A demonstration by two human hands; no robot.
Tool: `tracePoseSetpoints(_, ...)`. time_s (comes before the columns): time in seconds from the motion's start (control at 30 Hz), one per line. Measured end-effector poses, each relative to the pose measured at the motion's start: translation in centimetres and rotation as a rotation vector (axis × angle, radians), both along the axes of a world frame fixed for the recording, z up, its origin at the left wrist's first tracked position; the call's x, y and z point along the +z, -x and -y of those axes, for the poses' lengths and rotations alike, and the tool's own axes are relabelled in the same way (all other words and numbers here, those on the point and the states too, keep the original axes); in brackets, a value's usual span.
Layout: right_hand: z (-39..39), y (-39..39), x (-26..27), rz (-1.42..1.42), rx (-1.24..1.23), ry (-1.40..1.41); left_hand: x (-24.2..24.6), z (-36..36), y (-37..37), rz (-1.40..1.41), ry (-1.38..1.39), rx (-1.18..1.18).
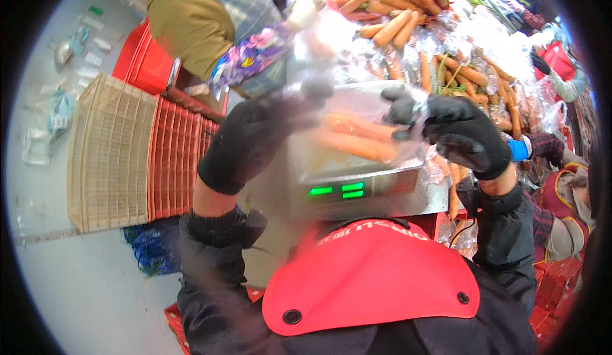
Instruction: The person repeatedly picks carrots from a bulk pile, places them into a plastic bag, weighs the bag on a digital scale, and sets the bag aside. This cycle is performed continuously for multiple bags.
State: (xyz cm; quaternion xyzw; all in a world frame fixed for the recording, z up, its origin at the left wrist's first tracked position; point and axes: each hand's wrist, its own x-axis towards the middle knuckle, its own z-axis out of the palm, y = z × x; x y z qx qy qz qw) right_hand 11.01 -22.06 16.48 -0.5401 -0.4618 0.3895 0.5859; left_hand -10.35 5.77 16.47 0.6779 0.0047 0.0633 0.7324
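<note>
Both my hands wear black gloves. My right hand (452,127) grips the gathered end of a clear plastic bag (411,147) at its right side. Inside the bag lie carrots (361,139), blurred by motion, over the steel pan of a weighing scale (325,166). At the bag's upper left is my left hand (267,130), its fingers too blurred to show whether they hold the plastic. Green digits glow on the scale's display (337,190), in front of the pan.
Loose carrots (382,1) and bagged carrots (471,77) are heaped beyond the scale and to its right. A co-worker's gloved hand (306,13) reaches in from the upper left. Beige (112,154) and red crates (174,159) stand at left. Other people work at right.
</note>
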Motion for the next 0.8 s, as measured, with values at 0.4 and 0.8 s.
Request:
tracePoseSetpoints(0.4, -6.0, 0.2, -7.1, 0.607, 0.198, 0.297, -7.7, 6.7, -4.0, 0.018, -0.186, -0.158)
tracePoseSetpoints(0.8, -3.3, 2.9, -14.8, -0.039, -0.662, 0.413, -16.7, 3.2, -2.6, -0.150, -0.220, 0.638)
